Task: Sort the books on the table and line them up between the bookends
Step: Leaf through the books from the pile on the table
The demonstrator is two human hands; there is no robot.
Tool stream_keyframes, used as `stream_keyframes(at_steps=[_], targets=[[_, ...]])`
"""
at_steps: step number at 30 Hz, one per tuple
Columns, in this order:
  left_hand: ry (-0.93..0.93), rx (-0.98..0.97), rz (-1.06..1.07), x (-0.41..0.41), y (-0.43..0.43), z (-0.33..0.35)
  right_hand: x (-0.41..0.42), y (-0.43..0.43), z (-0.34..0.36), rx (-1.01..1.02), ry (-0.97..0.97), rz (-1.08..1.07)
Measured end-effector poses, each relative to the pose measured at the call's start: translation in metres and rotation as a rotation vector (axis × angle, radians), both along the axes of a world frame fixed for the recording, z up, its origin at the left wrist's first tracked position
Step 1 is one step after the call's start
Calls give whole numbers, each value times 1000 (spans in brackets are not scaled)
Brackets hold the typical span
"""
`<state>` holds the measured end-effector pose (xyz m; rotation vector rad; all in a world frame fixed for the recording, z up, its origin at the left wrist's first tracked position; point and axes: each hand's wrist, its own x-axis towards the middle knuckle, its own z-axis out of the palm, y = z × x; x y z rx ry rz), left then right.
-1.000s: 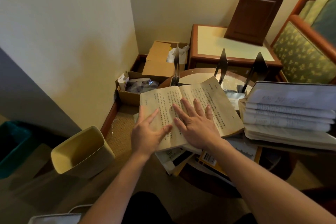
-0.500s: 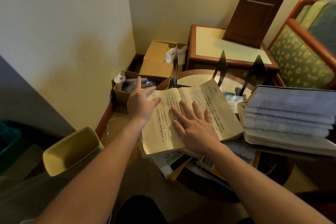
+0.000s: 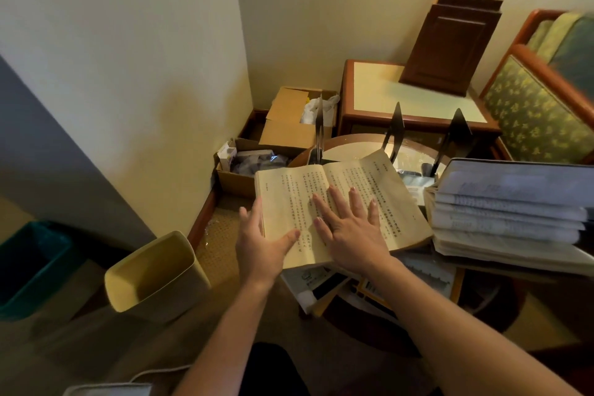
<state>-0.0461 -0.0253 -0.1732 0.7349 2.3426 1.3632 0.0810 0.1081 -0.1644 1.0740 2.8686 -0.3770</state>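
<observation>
Dim warm yellow light, wide-angle bending, blurred right edge.

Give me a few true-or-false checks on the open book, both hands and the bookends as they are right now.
1. The book under the hands lies open. True.
2. The right hand grips a bookend. False: it lies flat on the book's pages, fingers spread.
3. Books already stand between the bookends. False: no book stands between them.
4. The left hand holds the book's left edge, thumb on the page. True.
5. A white stack of bound papers lies to the right of the book. True.
</observation>
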Motion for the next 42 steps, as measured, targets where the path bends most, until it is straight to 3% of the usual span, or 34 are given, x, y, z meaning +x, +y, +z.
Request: stream_keyframes(at_steps=[6, 10, 13, 16, 22, 31, 35, 38, 42], targets=[[-197, 81, -56, 4, -12, 13, 7, -20, 7, -9, 10, 53], [-727, 211, -18, 2, -17, 24, 16, -28, 9, -20, 17, 79], [-852, 213, -49, -3, -23, 29, 22, -29, 14, -68, 69, 85], [-793, 179, -80, -11, -33, 41, 30, -29, 23, -112, 126, 29], [-586, 51, -179, -37, -55, 58, 57, -27, 24, -86, 65, -178], [-441, -9, -189, -33, -68, 68, 73, -33, 38, -417, 431, -461], [-333, -26, -238, -23, -62, 90, 76, -27, 62, -606, 507, -451], [-280, -36, -329, -10, -52, 108, 78, -31, 73, -582, 608, -399], [-361, 60, -360, 9, -35, 119, 68, -37, 91, -717, 775, -345]])
